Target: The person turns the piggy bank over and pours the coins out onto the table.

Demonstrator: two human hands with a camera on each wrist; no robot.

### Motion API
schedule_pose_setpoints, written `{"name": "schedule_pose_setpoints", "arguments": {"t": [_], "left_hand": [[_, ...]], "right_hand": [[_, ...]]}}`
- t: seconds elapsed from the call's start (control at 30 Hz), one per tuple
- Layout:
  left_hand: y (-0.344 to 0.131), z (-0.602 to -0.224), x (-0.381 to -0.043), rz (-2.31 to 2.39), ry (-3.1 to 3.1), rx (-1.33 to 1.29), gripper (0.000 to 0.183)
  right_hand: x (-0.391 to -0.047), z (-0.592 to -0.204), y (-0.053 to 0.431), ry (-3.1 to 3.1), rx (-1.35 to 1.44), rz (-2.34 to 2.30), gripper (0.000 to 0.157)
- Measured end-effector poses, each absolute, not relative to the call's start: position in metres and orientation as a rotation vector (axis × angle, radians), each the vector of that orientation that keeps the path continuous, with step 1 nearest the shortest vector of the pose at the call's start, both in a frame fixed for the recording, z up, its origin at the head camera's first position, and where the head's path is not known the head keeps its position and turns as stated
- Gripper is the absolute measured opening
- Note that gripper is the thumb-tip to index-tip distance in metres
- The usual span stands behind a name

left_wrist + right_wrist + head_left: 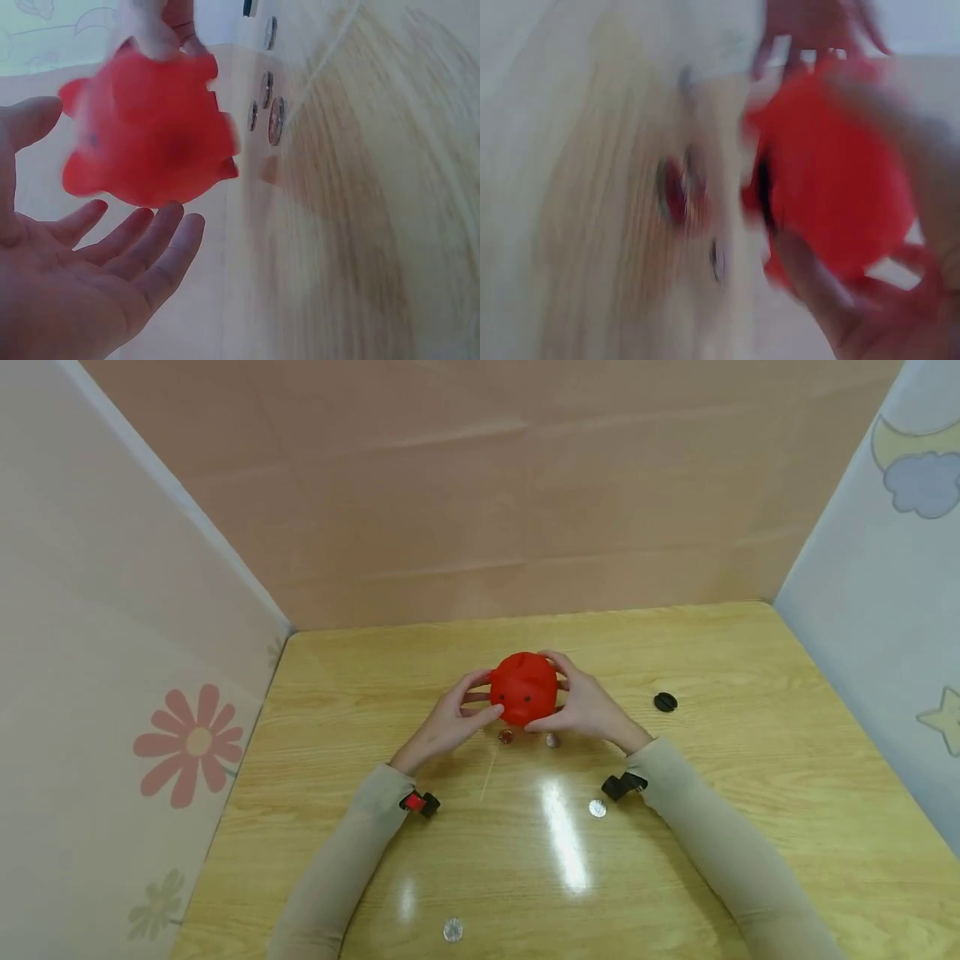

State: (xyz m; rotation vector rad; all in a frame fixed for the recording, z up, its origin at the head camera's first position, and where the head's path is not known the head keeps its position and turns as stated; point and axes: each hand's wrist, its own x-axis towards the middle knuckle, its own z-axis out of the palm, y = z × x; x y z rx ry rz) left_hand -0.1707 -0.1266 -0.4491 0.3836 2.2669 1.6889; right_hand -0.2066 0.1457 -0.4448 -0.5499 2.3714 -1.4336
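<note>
Gripping the red piggy bank (pixel 523 687) with the right hand (pixel 588 705), keeping the thumb by a dark patch (pixel 764 184), likely a hole, in the underside; merely spreading loose fingers around the other side with the left hand (pixel 444 723), perhaps not touching. Holding it off the counter (pixel 375 685), just beside two coins (pixel 506 737). Could drop or twist out of the hands, owing to smooth, rounded flanks and a lopsided hold. Could also spill any contents, not visible here, through that hole, judging by the black disc (pixel 665 702), probably a plug, lying well off to the right. Might scatter the two coins if set down carelessly, or sweep away the silver coin (pixel 597 808) just beside the right wrist's black device (pixel 617 787) if lowering that forearm
</note>
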Motion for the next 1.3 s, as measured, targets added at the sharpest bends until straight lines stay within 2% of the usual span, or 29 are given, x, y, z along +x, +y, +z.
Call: {"name": "schedule_pose_setpoints", "arguments": {"t": [0.5, 0.6, 0.87, 1.13, 1.3], "left_hand": [[-0.1258, -0.4442, -0.1748, 1.689, 2.285, 0.417, 0.069], [-0.1270, -0.4441, -0.1756, 1.684, 2.291, 0.406, 0.070], [-0.1259, -0.4440, -0.1739, 1.676, 2.292, 0.399, 0.069], [-0.1250, -0.4465, -0.1730, 1.659, 2.299, 0.408, 0.069], [-0.1257, -0.4463, -0.1751, 1.657, 2.305, 0.411, 0.070]], "right_hand": [[-0.2130, -0.4410, 0.1473, 2.419, -0.503, -1.448, 0.110], [-0.2136, -0.4398, 0.1463, 2.362, -0.499, -1.492, 0.105], [-0.2102, -0.4385, 0.1440, 2.494, -0.506, -1.387, 0.112], [-0.2102, -0.4434, 0.1473, 2.367, -0.438, -1.512, 0.107], [-0.2138, -0.4429, 0.1469, 2.417, -0.447, -1.488, 0.108]]}}
